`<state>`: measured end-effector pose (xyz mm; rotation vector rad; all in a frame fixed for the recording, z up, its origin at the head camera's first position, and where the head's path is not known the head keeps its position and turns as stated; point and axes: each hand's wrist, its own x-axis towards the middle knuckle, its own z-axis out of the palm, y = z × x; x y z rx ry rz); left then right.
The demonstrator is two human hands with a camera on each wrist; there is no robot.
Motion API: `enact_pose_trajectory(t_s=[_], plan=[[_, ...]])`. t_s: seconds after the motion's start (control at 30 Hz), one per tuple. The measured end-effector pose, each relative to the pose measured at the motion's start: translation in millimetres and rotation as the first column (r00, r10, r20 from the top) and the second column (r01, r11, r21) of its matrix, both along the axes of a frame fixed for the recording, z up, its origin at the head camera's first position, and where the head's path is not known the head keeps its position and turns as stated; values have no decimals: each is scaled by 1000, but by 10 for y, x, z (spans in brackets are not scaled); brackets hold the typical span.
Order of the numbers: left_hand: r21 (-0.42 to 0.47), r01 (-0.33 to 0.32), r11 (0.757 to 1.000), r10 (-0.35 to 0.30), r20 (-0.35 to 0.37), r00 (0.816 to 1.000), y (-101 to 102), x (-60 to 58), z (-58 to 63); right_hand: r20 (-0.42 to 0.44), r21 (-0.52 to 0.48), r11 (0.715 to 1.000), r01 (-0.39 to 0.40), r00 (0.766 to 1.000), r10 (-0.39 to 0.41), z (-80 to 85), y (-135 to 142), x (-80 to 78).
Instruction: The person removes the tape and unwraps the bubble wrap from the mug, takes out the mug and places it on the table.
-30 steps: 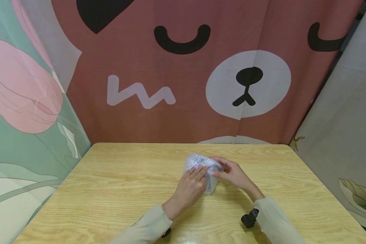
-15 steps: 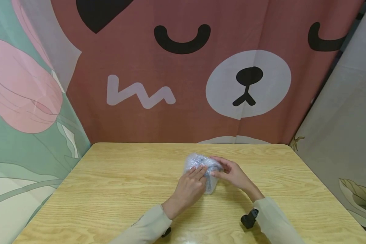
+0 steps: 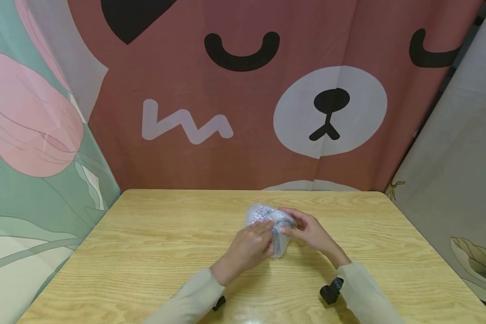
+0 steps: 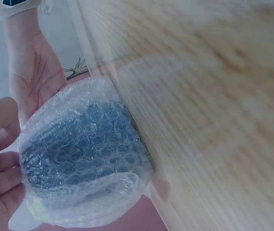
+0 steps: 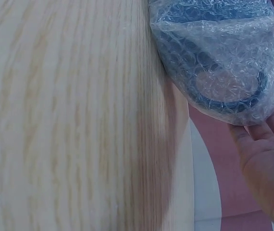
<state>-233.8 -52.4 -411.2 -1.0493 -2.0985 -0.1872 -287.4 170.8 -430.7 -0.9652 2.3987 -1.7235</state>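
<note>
- Bubble-wrapped object (image 4: 84, 154): rests on the tabletop (image 3: 166, 252), right of centre toward the far edge; dark blue shows through, but the wrap blurs its form. The right-wrist view cuts it off above; a dark curved band (image 5: 228, 103) is discernible inside.
- Left hand (image 3: 249, 245): grip loose, bent fingers touching the wrap; the hand hides part of the object from the head camera.
- Right hand (image 3: 309, 229): grip part-closed, holding the object's right side between thumb and fingers.
- Black device (image 3: 218, 303): partly hidden beneath the left sleeve (image 3: 190, 297), which the lower border crops.
</note>
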Motion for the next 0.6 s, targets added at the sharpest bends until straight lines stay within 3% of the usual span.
enact_pose_trajectory(t_s=[0.2, 0.6], plan=[[20, 43, 999, -43, -16, 999, -29, -20, 11, -4, 12, 1000, 0, 1000, 0, 2, 12, 6], [-24, 26, 999, -26, 0, 1000, -115, -30, 13, -24, 4, 1000, -18, 1000, 18, -4, 19, 0]])
